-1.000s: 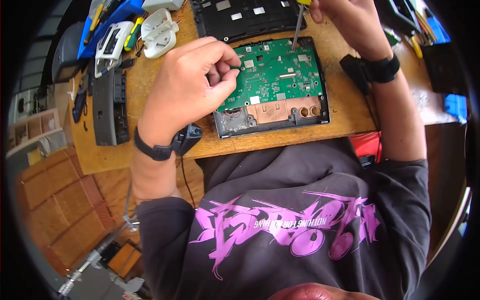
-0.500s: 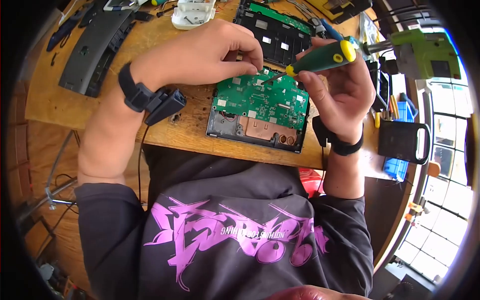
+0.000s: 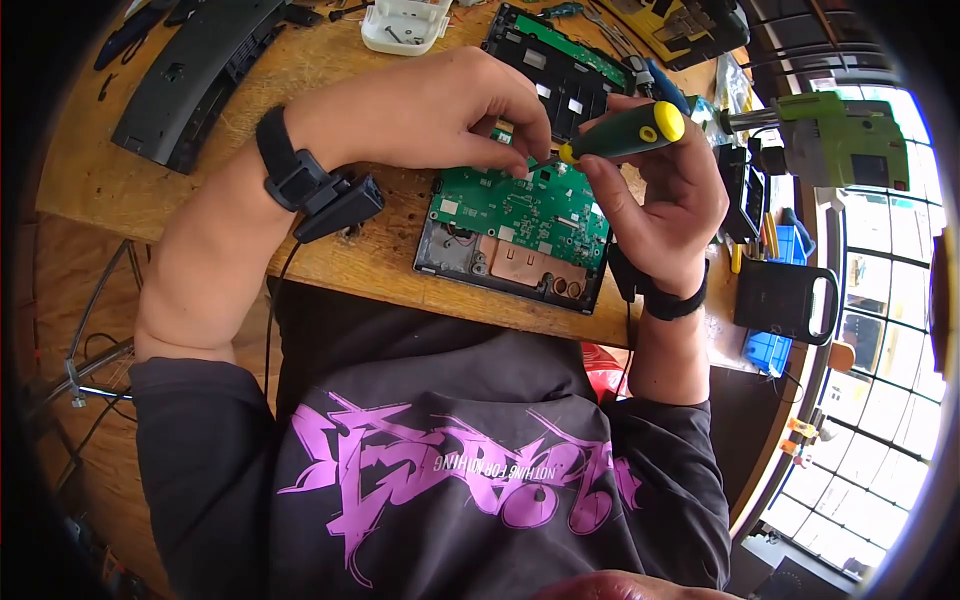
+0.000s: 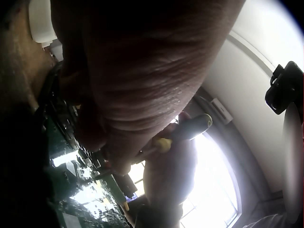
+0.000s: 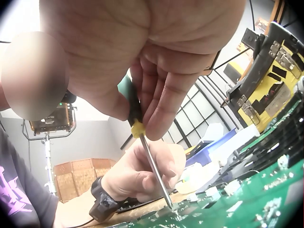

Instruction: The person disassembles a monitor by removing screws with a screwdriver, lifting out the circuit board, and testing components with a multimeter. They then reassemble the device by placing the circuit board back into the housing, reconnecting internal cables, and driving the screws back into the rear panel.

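Note:
A green circuit board (image 3: 480, 205) lies in a black device casing (image 3: 500, 283) near the table's front edge. My right hand (image 3: 672, 215) grips a green-and-yellow screwdriver (image 3: 635, 130), its handle tilted over the board. In the right wrist view the screwdriver's metal shaft (image 5: 154, 164) runs down, its tip right at the board's surface. My left hand (image 3: 440, 110) hovers at the board's upper left edge, close to the shaft, its fingers loosely bent. From the right wrist view, the left hand (image 5: 145, 173) sits just behind the shaft with nothing visible between its fingers.
A black cover panel (image 3: 555, 85) lies beyond the board. A long dark casing part (image 3: 195, 85) and a white tray (image 3: 404, 28) with screws are on the table's left. At right stand a green power tool (image 3: 840, 140) and a black case (image 3: 785, 300).
The screwdriver has gone from steep at the board's far side to tilted near the left hand. My left hand has shifted along the board's edge. The head view has turned.

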Tool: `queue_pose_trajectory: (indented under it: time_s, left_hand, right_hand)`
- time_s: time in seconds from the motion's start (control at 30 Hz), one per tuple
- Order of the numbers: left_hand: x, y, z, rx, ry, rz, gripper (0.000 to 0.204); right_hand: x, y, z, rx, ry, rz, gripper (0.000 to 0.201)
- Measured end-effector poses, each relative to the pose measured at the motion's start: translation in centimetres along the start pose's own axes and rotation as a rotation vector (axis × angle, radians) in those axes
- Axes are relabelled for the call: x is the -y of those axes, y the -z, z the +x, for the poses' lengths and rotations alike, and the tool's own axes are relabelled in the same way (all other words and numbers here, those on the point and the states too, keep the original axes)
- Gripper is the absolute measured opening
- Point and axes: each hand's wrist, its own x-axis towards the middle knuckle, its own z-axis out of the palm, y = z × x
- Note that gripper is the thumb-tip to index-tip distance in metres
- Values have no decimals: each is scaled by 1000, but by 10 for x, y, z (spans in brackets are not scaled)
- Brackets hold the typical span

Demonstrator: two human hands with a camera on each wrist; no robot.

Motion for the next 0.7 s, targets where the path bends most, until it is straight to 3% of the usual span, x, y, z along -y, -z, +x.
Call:
queue_pose_trajectory:
  time_s: [0.4,0.5,0.57,0.7]
  left_hand:
    - [5,-4,1,7,-28,-5,19]
    - [-4,-6,0,-17,27,-56,20]
    - [-12,-3,1,85,199,-164,20]
    - [-12,-4,1,59,170,-152,16]
  right_hand:
    - [9,-2,4,30,56,-145,49]
    - [11,-3,7,42,83,-144,48]
    - [12,-1,9,68,77,-143,48]
    - [21,5,21,87,3,-109,47]
